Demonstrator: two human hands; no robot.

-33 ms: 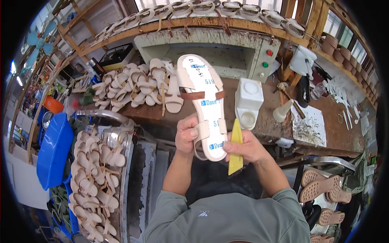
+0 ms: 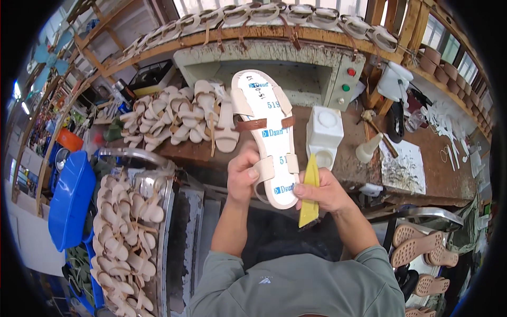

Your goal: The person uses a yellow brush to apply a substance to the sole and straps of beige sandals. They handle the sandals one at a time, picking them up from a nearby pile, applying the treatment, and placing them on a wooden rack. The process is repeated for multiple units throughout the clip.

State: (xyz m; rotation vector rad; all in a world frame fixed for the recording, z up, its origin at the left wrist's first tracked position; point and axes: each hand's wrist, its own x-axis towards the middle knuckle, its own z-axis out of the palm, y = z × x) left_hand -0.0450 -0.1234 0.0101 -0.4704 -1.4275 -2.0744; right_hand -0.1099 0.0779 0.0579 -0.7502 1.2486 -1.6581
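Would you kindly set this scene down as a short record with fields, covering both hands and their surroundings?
Left hand: grips a beige strap of the sandal
Right hand: holds the sandal's lower end and a yellow tool
Sandal: white printed insole, brown strap
Bench: white container, wooden-handled tool
Left side: blue basin, piled beige sandals
Right side: soles

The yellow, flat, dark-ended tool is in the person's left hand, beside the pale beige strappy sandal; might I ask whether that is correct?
Not quite: the yellow, flat, dark-ended tool is in the person's right hand, as the head view shows, beside the pale beige strappy sandal.
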